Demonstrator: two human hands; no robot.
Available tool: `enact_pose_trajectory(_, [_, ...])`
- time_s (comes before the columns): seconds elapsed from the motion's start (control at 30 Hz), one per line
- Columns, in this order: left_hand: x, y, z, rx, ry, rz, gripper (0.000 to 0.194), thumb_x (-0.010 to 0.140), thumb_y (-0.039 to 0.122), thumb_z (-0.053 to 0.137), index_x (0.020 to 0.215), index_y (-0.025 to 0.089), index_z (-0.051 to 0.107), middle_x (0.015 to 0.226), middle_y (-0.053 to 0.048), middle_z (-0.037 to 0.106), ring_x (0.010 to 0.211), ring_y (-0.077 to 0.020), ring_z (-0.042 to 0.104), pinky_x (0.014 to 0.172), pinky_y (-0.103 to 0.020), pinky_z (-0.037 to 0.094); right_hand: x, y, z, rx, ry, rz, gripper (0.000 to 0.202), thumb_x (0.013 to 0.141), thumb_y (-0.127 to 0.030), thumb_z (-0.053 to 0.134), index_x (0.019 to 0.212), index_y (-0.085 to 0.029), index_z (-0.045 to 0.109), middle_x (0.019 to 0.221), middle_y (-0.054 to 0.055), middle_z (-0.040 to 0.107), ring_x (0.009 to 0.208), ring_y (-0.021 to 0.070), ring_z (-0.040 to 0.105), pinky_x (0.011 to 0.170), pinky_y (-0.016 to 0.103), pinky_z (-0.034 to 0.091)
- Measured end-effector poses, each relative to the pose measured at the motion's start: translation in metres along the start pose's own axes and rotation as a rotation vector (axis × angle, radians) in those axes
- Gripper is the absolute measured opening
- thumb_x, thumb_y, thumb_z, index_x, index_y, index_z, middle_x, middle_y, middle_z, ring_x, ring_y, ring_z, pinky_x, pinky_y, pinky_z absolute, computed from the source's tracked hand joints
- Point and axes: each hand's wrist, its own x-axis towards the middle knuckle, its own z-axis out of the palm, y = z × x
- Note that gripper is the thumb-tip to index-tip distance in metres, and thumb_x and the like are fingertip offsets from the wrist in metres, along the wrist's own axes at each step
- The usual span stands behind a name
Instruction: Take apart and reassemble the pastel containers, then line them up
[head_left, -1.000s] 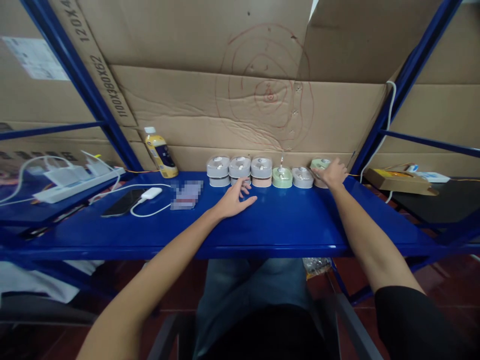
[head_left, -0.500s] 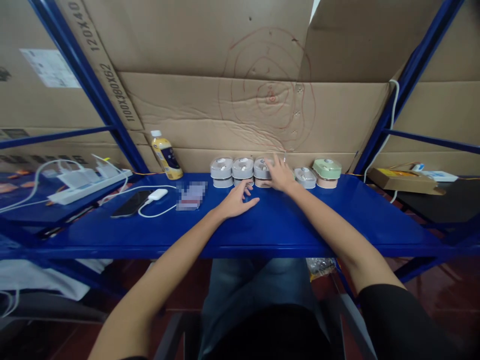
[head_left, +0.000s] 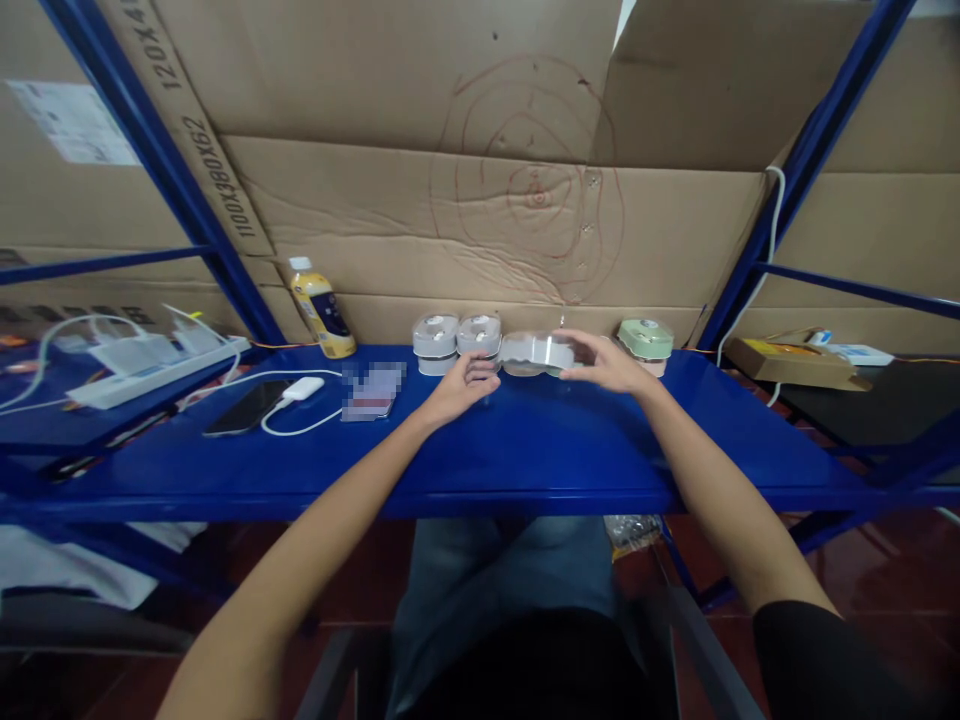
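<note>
My right hand (head_left: 609,365) has its thumb and fingers around the right end of a grey box with a clear lid (head_left: 534,350), which is blurred. Beneath that box, the edge of a beige box (head_left: 523,369) shows. My left hand (head_left: 463,388) is in front of the stacks, fingers loosely bent, with nothing visible in it. Just behind it stands a stack of grey, clear-lidded boxes (head_left: 480,333). A similar grey stack (head_left: 436,340) is at its left. To the right of my right hand sits a green box (head_left: 646,338) on a beige one.
On the blue table (head_left: 525,460) lie a dark phone (head_left: 244,410), a white charger (head_left: 303,388) with cable and a pixelated item (head_left: 373,390). A yellow bottle (head_left: 322,307) stands at the back left. Cardboard (head_left: 360,200) lines the back. An open carton (head_left: 795,362) is at the right.
My right hand has moved right and taken hold of the grey box, shifting it right off its stack position. My left hand stays near the stacks, its thumb closer to the fingers.
</note>
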Motion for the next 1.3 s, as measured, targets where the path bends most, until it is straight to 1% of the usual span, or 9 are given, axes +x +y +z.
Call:
enact_pose_trajectory(0.1, [-0.003,0.007,-0.007,-0.088,-0.124,-0.082,0.077,0.077,0.051,0.087,0.140,0.022,0.055,0.140,-0.020,0.065,0.128,-0.0321,0.066,0.103,-0.048,0.058,-0.006,-0.009,0.007,0.242,-0.214,0.039,0.081,0.083,-0.042,0.083,0.157,-0.033,0.052,0.158,0.009,0.057,0.134,0.0306,0.064,0.113,0.052,0.054])
enact_pose_trajectory(0.27, [-0.010,0.020,-0.010,-0.092,-0.331,-0.190,0.085,0.068,0.035,0.092,0.143,0.024,0.056,0.135,-0.017,0.069,0.132,-0.0340,0.065,0.100,-0.049,0.059,-0.003,-0.011,0.024,0.314,-0.388,0.085,0.088,0.078,-0.030,0.087,0.158,-0.035,0.050,0.163,0.006,0.053,0.143,0.0273,0.058,0.117,0.050,0.050])
enact_pose_trajectory(0.53, [-0.014,0.015,0.012,0.343,-0.237,0.096,0.113,0.057,0.049,0.100,0.151,0.019,0.046,0.134,-0.016,0.065,0.126,-0.0378,0.065,0.113,-0.061,0.048,-0.006,0.003,0.021,0.188,-0.518,0.080,0.101,0.071,-0.040,0.093,0.160,-0.029,0.046,0.164,0.010,0.051,0.149,0.0281,0.053,0.121,0.047,0.046])
enact_pose_trajectory(0.7, [-0.020,0.015,0.026,0.514,-0.226,0.218,0.113,0.062,0.059,0.097,0.155,0.023,0.044,0.153,-0.020,0.054,0.142,-0.0439,0.053,0.119,-0.060,0.043,-0.003,-0.007,0.048,-0.086,-0.284,-0.021,0.110,0.064,-0.054,0.096,0.158,-0.021,0.049,0.160,0.016,0.054,0.147,0.0376,0.052,0.124,0.055,0.040])
enact_pose_trajectory(0.8, [-0.020,0.018,0.028,0.500,-0.250,0.214,0.116,0.065,0.062,0.095,0.159,0.023,0.039,0.152,-0.019,0.056,0.139,-0.0423,0.056,0.117,-0.057,0.046,0.001,-0.013,0.064,-0.209,-0.192,-0.083,0.107,0.063,-0.058,0.095,0.154,-0.017,0.054,0.154,0.020,0.059,0.142,0.0419,0.055,0.120,0.059,0.043])
enact_pose_trajectory(0.93, [-0.019,0.018,0.022,0.510,-0.243,0.164,0.126,0.066,0.061,0.095,0.165,0.023,0.027,0.150,-0.019,0.058,0.136,-0.0417,0.059,0.114,-0.058,0.049,0.000,-0.008,0.048,-0.174,-0.138,-0.041,0.083,0.075,-0.061,0.087,0.144,-0.021,0.063,0.139,0.014,0.070,0.124,0.0365,0.067,0.109,0.054,0.053])
enact_pose_trajectory(1.0, [-0.019,0.018,0.019,0.566,-0.260,0.204,0.112,0.071,0.060,0.093,0.162,0.024,0.038,0.150,-0.017,0.057,0.139,-0.0411,0.057,0.117,-0.058,0.046,-0.003,0.001,0.030,-0.148,-0.072,0.030,0.074,0.082,-0.063,0.080,0.142,-0.023,0.064,0.131,0.011,0.073,0.115,0.0337,0.070,0.103,0.052,0.056])
enact_pose_trajectory(1.13, [-0.021,0.019,0.018,0.652,-0.341,0.253,0.056,0.088,0.058,0.079,0.133,0.025,0.073,0.145,-0.015,0.058,0.139,-0.0381,0.056,0.121,-0.056,0.043,-0.008,0.025,0.005,-0.223,0.116,0.212,0.065,0.091,-0.067,0.068,0.137,-0.020,0.065,0.115,0.012,0.076,0.104,0.0330,0.072,0.095,0.052,0.058])
enact_pose_trajectory(1.3, [-0.022,0.020,0.020,0.657,-0.308,0.257,0.043,0.099,0.053,0.064,0.128,0.025,0.078,0.153,-0.015,0.052,0.147,-0.0386,0.049,0.126,-0.058,0.037,-0.008,0.035,0.007,-0.225,0.155,0.226,0.063,0.094,-0.066,0.065,0.136,-0.019,0.065,0.116,0.012,0.077,0.109,0.0328,0.072,0.097,0.049,0.058])
